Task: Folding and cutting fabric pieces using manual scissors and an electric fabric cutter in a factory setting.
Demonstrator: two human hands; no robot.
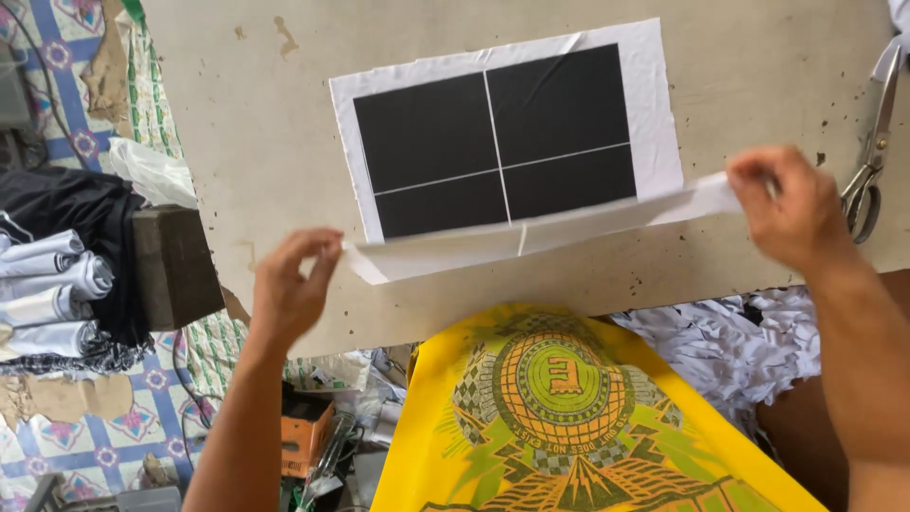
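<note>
We look down on a pale, stained table, and near its middle lies a white sheet that carries a black rectangle cut into four panels by thin white lines. The sheet's far edge points toward the table's far edge; its near edge is lifted off the surface and folded back toward us as a long flap.

Our left hand has thumb and forefinger pinched shut on the flap's left end, just above the table's near edge. Our right hand is closed on the flap's right end, fingers curled over it, toward the table's right edge. The flap stretches between the two hands, raised and slightly tilted, higher on the right.

A pair of scissors rests at the table's right edge, just beside our right hand but apart from it. A dark wooden block sits against the table's left edge. Beyond it, off the table, are rolled white cloths on dark fabric.

Below the table's near edge we see a yellow shirt with a green and orange globe print, and to its right a heap of crumpled white paper scraps. An orange box lies lower left on the patterned floor.
</note>
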